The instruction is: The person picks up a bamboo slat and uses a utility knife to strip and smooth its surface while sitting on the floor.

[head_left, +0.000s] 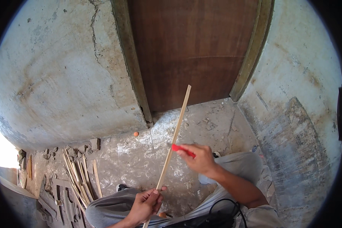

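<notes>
A long, thin, pale wooden strip (181,114) slants up and away from me, its far end raised in front of the door. My left hand (147,204) is closed around its lower part, thumb along the top. In my right hand (202,160) is a red-handled knife (187,151), gripped with the fingers wrapped round the handle. The short grey blade meets the strip near its middle; how deep it sits there I cannot tell. Beside my left knee lies a bundle of similar wooden strips (79,176).
A brown door (193,49) stands ahead between worn plaster walls (64,76). On the dusty tiled floor (136,159) lie a small orange ball (136,134), rubble (83,149) and debris by the door. A black cable (231,201) loops over my lap.
</notes>
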The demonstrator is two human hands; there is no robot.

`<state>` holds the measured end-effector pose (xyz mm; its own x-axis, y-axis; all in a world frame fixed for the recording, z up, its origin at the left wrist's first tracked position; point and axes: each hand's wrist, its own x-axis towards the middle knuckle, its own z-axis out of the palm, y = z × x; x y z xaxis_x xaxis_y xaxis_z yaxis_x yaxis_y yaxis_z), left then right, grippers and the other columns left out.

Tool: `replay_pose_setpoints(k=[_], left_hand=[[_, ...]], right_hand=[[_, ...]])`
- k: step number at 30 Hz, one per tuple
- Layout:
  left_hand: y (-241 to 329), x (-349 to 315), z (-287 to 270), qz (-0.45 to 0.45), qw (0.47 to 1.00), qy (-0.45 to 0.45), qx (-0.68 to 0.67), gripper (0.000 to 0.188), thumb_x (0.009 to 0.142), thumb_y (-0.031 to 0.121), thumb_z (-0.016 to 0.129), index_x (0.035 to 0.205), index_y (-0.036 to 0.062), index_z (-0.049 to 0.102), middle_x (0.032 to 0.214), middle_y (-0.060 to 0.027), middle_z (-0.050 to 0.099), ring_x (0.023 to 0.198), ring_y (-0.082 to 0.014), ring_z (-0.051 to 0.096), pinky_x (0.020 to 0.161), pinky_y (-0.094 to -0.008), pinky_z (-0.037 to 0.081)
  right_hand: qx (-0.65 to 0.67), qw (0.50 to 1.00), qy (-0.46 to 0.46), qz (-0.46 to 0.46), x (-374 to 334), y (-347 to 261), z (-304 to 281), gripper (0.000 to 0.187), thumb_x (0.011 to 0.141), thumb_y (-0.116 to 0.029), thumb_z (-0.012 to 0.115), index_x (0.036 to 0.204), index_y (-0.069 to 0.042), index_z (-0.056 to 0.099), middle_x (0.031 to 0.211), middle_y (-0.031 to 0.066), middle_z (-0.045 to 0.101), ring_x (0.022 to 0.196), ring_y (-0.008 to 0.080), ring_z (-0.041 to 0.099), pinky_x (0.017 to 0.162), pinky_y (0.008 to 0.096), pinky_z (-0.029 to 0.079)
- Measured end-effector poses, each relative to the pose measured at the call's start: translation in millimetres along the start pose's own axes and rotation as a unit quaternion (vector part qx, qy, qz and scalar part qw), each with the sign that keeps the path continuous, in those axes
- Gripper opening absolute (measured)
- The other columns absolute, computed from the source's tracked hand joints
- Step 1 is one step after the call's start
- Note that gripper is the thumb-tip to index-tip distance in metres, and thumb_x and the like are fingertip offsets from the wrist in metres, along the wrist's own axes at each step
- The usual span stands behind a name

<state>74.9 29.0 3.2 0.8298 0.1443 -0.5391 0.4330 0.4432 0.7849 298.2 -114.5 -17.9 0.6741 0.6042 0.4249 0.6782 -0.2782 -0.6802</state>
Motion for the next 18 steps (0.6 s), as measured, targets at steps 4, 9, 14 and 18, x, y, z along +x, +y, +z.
replay_pose_setpoints(k=[4, 9, 14, 18], left_hand=[[-3.4, -3.2, 1.5, -0.015, 1.000, -0.009, -0.009, 0.034, 0.106, 0.020, 0.042, 0.128, -0.0017, 0.055, 0.081, -0.0025, 0.050, 0.052, -0.0087, 0.042, 0.045, -0.0239, 0.032], [-1.8, 0.6, 1.8, -0.016, 1.000, -0.015, -0.022, 0.037, 0.107, 0.022, 0.042, 0.132, -0.0013, 0.053, 0.082, -0.0004, 0.051, 0.053, -0.0056, 0.039, 0.046, -0.0220, 0.033], [0.1, 6.4, 1.0, -0.014, 0.999, -0.015, -0.039, 0.036, 0.106, 0.023, 0.041, 0.130, -0.0018, 0.053, 0.082, -0.0015, 0.050, 0.054, -0.0082, 0.041, 0.047, -0.0239, 0.031], [-3.3, 7.3, 0.8, -0.016, 0.998, -0.009, -0.054, 0.037, 0.107, 0.025, 0.042, 0.132, 0.0007, 0.053, 0.083, 0.0008, 0.050, 0.055, -0.0060, 0.037, 0.048, -0.0226, 0.031]], right_hand=[[-0.006, 0.999, 0.039, -0.034, 6.8, 10.9, -5.1, 0.026, 0.089, -0.026, 0.070, 0.098, -0.001, 0.072, 0.084, 0.0181, 0.071, 0.070, 0.0321, 0.070, 0.061, 0.0367, 0.055], [0.000, 0.999, 0.043, -0.027, 2.8, 3.4, -5.4, 0.026, 0.087, -0.026, 0.073, 0.097, -0.002, 0.072, 0.083, 0.0163, 0.072, 0.068, 0.0281, 0.071, 0.060, 0.0349, 0.055], [0.041, 0.995, -0.020, -0.089, -15.9, -16.9, 0.4, 0.025, 0.085, -0.026, 0.075, 0.097, -0.004, 0.073, 0.081, 0.0123, 0.072, 0.063, 0.0238, 0.070, 0.055, 0.0320, 0.055], [0.048, 0.992, -0.070, -0.089, -28.3, -26.2, 5.4, 0.027, 0.084, -0.027, 0.076, 0.099, -0.005, 0.072, 0.079, 0.0106, 0.071, 0.062, 0.0243, 0.070, 0.053, 0.0331, 0.054]])
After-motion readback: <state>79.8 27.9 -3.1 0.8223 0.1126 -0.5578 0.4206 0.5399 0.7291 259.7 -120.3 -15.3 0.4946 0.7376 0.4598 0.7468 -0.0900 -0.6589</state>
